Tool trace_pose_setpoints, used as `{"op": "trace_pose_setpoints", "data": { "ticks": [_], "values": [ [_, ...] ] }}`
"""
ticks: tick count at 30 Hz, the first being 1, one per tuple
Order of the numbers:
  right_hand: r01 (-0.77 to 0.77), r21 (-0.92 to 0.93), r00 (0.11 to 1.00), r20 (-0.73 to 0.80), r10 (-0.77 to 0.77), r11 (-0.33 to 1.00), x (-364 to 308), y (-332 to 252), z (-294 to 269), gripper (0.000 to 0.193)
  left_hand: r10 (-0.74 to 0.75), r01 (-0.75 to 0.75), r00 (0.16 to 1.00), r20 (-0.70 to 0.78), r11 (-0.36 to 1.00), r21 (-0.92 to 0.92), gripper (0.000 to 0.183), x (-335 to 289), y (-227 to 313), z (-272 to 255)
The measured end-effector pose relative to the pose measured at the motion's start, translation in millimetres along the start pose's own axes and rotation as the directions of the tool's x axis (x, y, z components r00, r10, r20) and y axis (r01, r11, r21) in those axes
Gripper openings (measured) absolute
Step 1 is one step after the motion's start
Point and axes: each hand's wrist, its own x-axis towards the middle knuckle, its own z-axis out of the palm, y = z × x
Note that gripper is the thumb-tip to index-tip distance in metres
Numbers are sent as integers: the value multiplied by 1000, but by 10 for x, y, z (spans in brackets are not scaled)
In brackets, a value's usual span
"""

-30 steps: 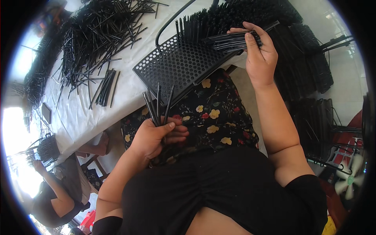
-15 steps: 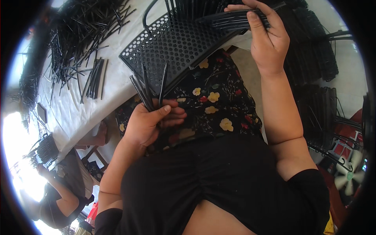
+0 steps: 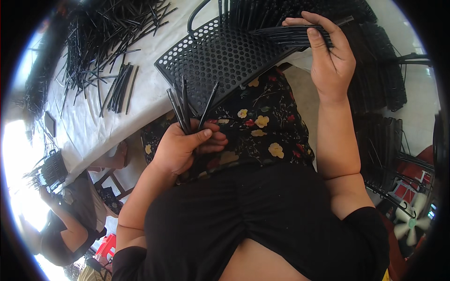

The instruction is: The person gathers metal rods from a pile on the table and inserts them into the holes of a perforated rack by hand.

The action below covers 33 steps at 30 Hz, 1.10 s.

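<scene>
My left hand [image 3: 178,146] is closed round a few thin black strips [image 3: 184,104], whose ends fan upward past the thumb; its other fingers are partly spread. Just beyond those strips lies a black perforated basket [image 3: 220,61] with a looped handle, resting between the table edge and my lap. At the upper right, my right hand [image 3: 333,61] grips the end of a flat black bundle of strips [image 3: 293,37], thumb on the near side. The bundle runs leftward to the basket's far part, where several upright black strips [image 3: 239,16] stand; how they join is hidden.
A white-covered table [image 3: 101,133] at left bears a tangled heap of black strips [image 3: 101,42] and a small bundle [image 3: 123,89]. Stacked dark basket-like pieces [image 3: 382,61] stand at right, a fan [image 3: 411,222] below them. A co-worker [image 3: 68,227] sits at lower left.
The whole view has shifted, so basket and table sit a little farther right and lower. Both hands keep the same hold on their strips.
</scene>
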Motion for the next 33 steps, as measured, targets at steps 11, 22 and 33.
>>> {"op": "trace_pose_setpoints", "data": {
  "ticks": [11,22,33],
  "values": [
    [-62,102,996,-62,68,993,-15,49,-49,21,-20,20,1000,8,1000,9,18,-1,24,-31],
    [-8,28,997,-82,11,1000,43,113,-32,19,-21,21,1000,-3,1000,-23,17,8,27,-1],
    [-54,88,993,-101,63,995,-6,89,-19,18,-25,24,999,-32,1000,-10,16,4,22,13]
  ]
}}
